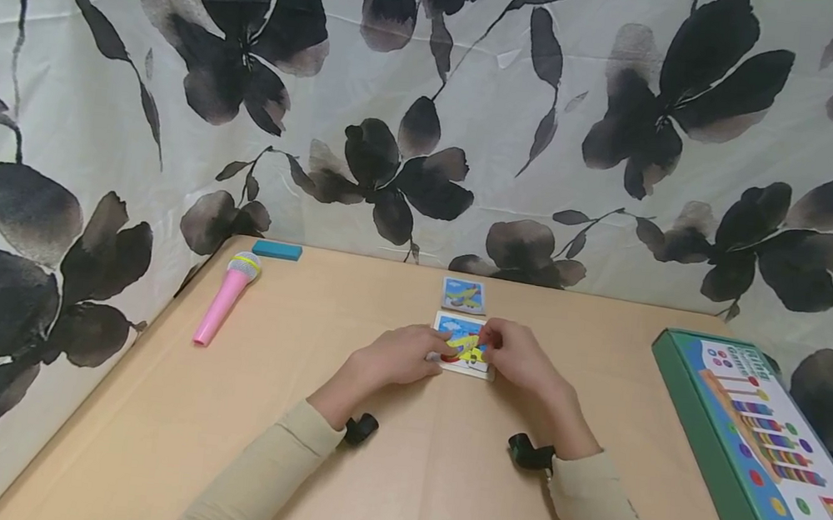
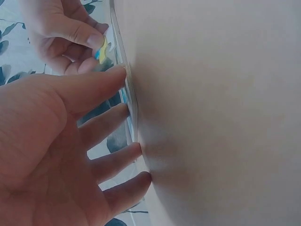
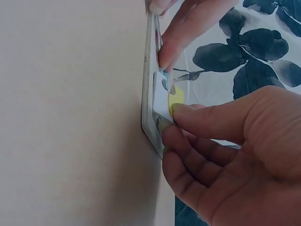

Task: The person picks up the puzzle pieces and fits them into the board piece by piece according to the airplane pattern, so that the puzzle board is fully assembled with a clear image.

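A small puzzle board (image 1: 468, 371) with a yellow airplane on blue lies flat on the table, between both hands. My right hand (image 1: 523, 356) pinches a puzzle piece (image 3: 161, 98) between thumb and fingers at the board's right side; its edge looks white and its face yellow. In the right wrist view the piece stands tilted against the board. On the board's left side rests my left hand (image 1: 396, 354), its thumb at the rim and its fingers fairly straight in the left wrist view. Just behind the board lies a smaller picture (image 1: 463, 295) of a similar airplane.
A pink toy microphone (image 1: 227, 300) lies at the left, with a blue block (image 1: 278, 250) near the table's back edge. At the right sits a green box (image 1: 741, 484) with a colorful printed lid. A floral curtain (image 1: 433, 86) hangs behind the table.
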`<state>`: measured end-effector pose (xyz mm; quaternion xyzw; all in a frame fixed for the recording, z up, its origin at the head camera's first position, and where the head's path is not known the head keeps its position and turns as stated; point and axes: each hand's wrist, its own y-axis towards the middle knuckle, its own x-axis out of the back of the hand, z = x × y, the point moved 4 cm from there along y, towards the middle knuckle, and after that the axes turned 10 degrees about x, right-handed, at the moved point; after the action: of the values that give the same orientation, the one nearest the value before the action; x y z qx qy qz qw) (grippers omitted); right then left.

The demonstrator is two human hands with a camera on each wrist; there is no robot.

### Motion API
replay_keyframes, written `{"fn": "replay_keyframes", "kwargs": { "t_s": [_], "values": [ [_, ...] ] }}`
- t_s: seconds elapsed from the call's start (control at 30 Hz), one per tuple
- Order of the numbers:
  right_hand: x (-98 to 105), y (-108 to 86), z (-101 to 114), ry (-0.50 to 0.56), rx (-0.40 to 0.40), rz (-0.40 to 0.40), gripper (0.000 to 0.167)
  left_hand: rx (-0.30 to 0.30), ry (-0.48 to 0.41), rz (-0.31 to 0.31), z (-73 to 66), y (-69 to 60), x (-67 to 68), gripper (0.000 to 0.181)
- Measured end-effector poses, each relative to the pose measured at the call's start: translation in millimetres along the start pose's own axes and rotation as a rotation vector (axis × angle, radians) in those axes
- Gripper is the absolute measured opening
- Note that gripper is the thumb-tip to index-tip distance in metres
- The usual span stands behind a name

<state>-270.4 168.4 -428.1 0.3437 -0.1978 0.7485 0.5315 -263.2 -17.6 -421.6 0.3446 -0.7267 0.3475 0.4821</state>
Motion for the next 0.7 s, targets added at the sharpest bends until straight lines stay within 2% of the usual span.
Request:
{"fn": "replay_keyframes", "kwargs": {
  "t_s": [0.33, 0.5, 0.7],
  "values": [
    [1.7, 0.1, 0.7, -0.033, 0.06, 0.024, 0.014, 0.0, -0.011, 0.002, -0.9, 0.0, 2.1, 0.038],
    [-1.8, 1.3, -1.1, -0.045, 0.048, 0.053, 0.014, -0.001, -0.018, 0.003, -0.6, -0.2, 2.2, 0.037],
    [-6.8, 4.0, -2.4, -0.072, 0.006, 0.051, 0.011, -0.004, -0.015, 0.003, -0.6, -0.6, 1.2, 0.036]
  ]
}}
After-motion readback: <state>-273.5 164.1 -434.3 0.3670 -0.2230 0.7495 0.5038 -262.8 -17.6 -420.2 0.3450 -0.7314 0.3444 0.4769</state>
